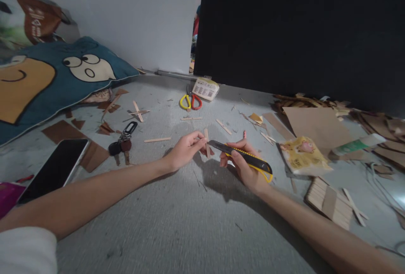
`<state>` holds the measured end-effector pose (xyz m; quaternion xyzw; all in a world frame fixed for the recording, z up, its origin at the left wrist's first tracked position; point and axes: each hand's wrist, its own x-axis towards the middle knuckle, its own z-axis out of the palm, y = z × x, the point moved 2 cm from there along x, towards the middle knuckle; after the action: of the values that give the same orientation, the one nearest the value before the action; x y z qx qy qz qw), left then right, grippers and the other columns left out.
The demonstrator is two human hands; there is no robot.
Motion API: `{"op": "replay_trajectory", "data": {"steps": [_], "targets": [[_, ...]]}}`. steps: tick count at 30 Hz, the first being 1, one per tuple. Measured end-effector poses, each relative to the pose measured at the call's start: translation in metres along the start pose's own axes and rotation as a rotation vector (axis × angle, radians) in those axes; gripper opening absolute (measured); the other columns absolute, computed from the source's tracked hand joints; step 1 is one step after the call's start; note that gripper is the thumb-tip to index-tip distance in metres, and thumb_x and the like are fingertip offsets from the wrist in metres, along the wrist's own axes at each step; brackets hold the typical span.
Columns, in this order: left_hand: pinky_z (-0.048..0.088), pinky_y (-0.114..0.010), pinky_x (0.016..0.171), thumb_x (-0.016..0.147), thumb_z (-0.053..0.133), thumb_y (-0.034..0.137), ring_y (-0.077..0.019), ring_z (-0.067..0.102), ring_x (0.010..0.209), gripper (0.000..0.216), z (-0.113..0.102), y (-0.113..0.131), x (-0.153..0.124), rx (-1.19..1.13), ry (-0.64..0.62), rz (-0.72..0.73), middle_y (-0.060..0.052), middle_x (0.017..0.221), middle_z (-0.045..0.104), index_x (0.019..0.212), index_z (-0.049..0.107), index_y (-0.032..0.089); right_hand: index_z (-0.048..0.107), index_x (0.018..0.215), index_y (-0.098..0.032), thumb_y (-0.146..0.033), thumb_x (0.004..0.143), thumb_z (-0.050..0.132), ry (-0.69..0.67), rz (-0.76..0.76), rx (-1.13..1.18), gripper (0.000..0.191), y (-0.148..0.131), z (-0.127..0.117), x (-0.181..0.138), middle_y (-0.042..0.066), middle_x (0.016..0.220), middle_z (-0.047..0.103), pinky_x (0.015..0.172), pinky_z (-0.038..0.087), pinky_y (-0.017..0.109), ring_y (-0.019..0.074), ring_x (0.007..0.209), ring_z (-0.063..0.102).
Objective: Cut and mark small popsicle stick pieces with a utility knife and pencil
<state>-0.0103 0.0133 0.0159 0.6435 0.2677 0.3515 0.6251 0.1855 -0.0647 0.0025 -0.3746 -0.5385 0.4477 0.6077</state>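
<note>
Pinched in the fingers of my left hand (187,151) is a wooden craft stick (207,141), held nearly upright just above the table. My right hand (244,164) is closed around a yellow and black utility knife (247,158). The knife's blade end points left and reaches the stick; whether it touches the wood I cannot tell. Other craft sticks lie loose nearby: one (157,140) left of my left hand, another (224,126) beyond the knife. Two crossed sticks (138,111) rest farther back on the left.
At the back lie scissors (190,102) beside a small packet (205,89). On the left are keys (122,145), a phone (55,168) and a blue cushion (63,80). To the right are a yellow packet (304,156), a glue tube (359,144), cardboard (311,128) and a craft stick bundle (329,202).
</note>
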Motion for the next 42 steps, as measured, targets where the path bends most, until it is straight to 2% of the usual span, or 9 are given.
{"op": "replay_trajectory", "data": {"steps": [10,16,20,26,33,42], "targets": [[0.057,-0.035,0.084,0.099,0.063,0.061,-0.0198,0.075,0.081,0.042,0.0,-0.005,0.0,0.044,0.024,0.008,-0.01,0.087,0.081,0.09,0.058,0.02,0.061,0.108,-0.025,-0.047,0.102,0.067,0.004,-0.126,-0.187,0.024,-0.009,0.008,-0.004,0.002,0.082,0.076,0.062,0.058,0.031,0.0159,0.065,0.071],[0.059,-0.038,0.085,0.097,0.066,0.062,-0.0224,0.077,0.082,0.043,0.001,-0.002,-0.002,0.029,0.02,0.001,-0.01,0.084,0.08,0.09,0.056,0.021,0.06,0.113,-0.025,-0.036,0.104,0.065,-0.013,-0.213,-0.297,0.015,0.0,0.006,-0.01,0.002,0.088,0.075,0.062,0.059,0.03,0.0154,0.069,0.073],[0.06,-0.038,0.086,0.097,0.065,0.063,-0.0224,0.078,0.082,0.043,0.002,-0.003,-0.002,0.027,0.028,-0.01,-0.008,0.083,0.08,0.09,0.054,0.021,0.058,0.117,-0.026,-0.031,0.104,0.063,-0.043,-0.279,-0.421,0.015,-0.001,0.006,-0.013,0.005,0.096,0.075,0.064,0.062,0.033,0.0177,0.072,0.075],[0.06,-0.038,0.087,0.098,0.065,0.059,-0.0219,0.078,0.082,0.041,0.002,-0.002,-0.003,0.051,0.034,0.001,-0.006,0.081,0.079,0.087,0.055,0.021,0.056,0.121,-0.029,-0.025,0.102,0.059,-0.096,-0.358,-0.602,0.019,-0.008,0.009,-0.016,0.005,0.097,0.075,0.066,0.065,0.037,0.0209,0.075,0.077],[0.059,-0.036,0.086,0.099,0.066,0.056,-0.0208,0.077,0.081,0.039,0.003,-0.001,-0.003,0.063,0.054,-0.017,-0.006,0.08,0.078,0.087,0.056,0.021,0.055,0.123,-0.03,-0.02,0.101,0.059,-0.104,-0.351,-0.663,0.025,-0.007,0.009,-0.018,0.004,0.102,0.075,0.076,0.067,0.04,0.0211,0.08,0.078],[0.06,-0.036,0.083,0.098,0.066,0.058,-0.0217,0.078,0.081,0.039,0.001,-0.008,-0.002,0.091,0.079,-0.002,-0.008,0.084,0.08,0.087,0.055,0.021,0.057,0.124,-0.031,-0.022,0.1,0.063,-0.104,-0.3,-0.635,0.026,-0.006,0.01,-0.018,0.006,0.102,0.075,0.075,0.066,0.041,0.0224,0.081,0.076]]}}
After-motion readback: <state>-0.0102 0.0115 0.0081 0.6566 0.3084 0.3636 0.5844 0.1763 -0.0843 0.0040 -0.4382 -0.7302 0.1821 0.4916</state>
